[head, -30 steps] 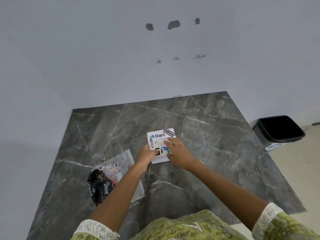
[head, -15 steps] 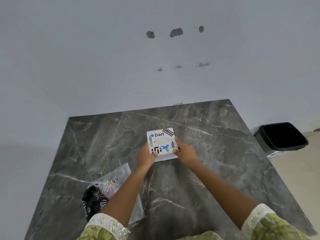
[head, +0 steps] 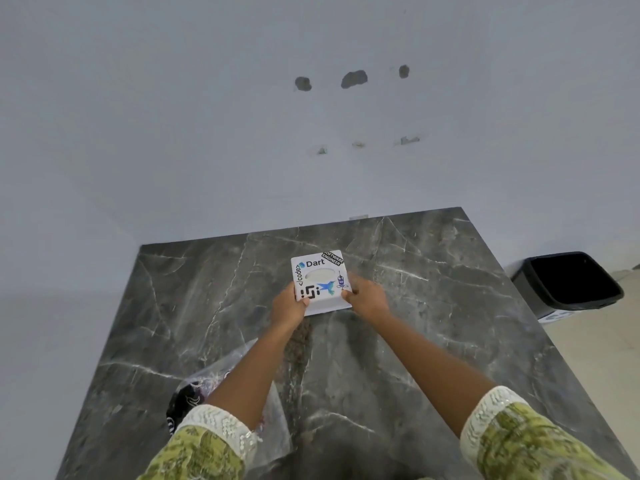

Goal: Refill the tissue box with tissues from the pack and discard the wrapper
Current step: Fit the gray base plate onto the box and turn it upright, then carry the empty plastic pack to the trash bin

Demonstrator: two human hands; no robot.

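A white square tissue box covered with stickers sits on the dark marble table, its oval slot facing up and showing white tissue. My left hand grips its near left corner and my right hand grips its near right side. A clear plastic wrapper with black print lies crumpled at the table's near left, partly hidden under my left forearm.
A black bin stands open on the floor beyond the table's right edge. A pale wall with several chipped spots rises behind the table's far edge.
My right hand has slid off the top of the box to its right side. Both hands now hold the box by its sides, and it has shifted slightly away from me.
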